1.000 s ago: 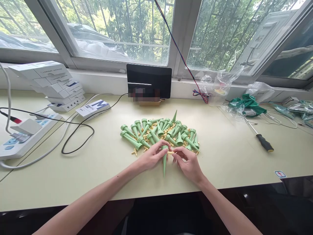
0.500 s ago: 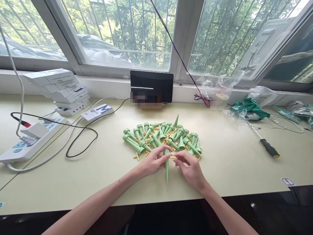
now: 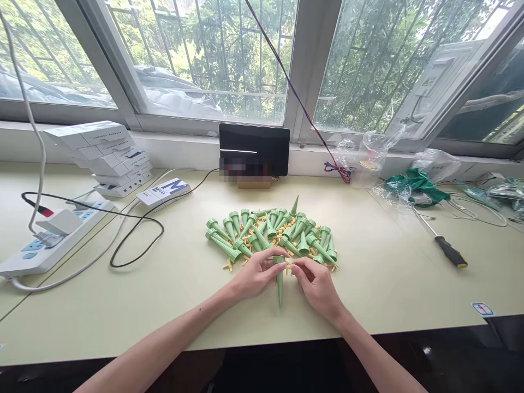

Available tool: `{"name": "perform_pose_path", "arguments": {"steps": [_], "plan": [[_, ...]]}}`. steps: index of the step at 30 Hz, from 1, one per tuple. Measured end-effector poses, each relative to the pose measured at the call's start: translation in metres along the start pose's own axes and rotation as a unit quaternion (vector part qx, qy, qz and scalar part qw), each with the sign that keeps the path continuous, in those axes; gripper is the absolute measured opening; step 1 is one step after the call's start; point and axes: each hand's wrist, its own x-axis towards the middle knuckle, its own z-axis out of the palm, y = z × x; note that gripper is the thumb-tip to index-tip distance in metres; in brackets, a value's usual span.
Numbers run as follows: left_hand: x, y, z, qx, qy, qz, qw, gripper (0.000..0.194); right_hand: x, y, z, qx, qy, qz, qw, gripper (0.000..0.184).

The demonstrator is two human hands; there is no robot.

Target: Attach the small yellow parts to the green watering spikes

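Observation:
My left hand (image 3: 256,271) is closed around the top of a green cone-shaped spike (image 3: 280,285), which points down toward me. My right hand (image 3: 315,281) pinches a small yellow plastic piece (image 3: 288,266) pressed against the side of the spike's head. Both hands rest on the table just in front of a pile of green spikes (image 3: 270,232) mixed with several small yellow pieces.
A black tablet (image 3: 254,150) leans against the window sill. To the left lie a power strip (image 3: 49,237), black and white cables (image 3: 131,229) and stacked white boxes (image 3: 102,158). To the right are a screwdriver (image 3: 440,240), plastic bags (image 3: 368,153) and green material (image 3: 413,183).
My right hand has brought the yellow piece up against the spike's head, closing the small gap. The view has shifted slightly; the pile has not moved.

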Motion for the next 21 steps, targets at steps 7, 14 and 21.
{"name": "perform_pose_path", "arguments": {"steps": [7, 14, 21], "plan": [[-0.0003, 0.0014, 0.0001, 0.005, 0.007, 0.003, 1.000, 0.035, -0.0009, -0.0009, -0.0024, 0.023, -0.002, -0.013, 1.000, 0.022], [-0.0004, 0.0029, 0.0009, -0.002, -0.006, -0.001, 1.000, 0.034, 0.0012, -0.0011, -0.0020, 0.004, -0.013, -0.009, 1.000, 0.028], [0.0005, 0.0006, -0.0006, -0.002, 0.006, 0.011, 1.000, 0.033, -0.0010, -0.0006, -0.0022, 0.025, -0.009, 0.000, 1.000, 0.025]]}}
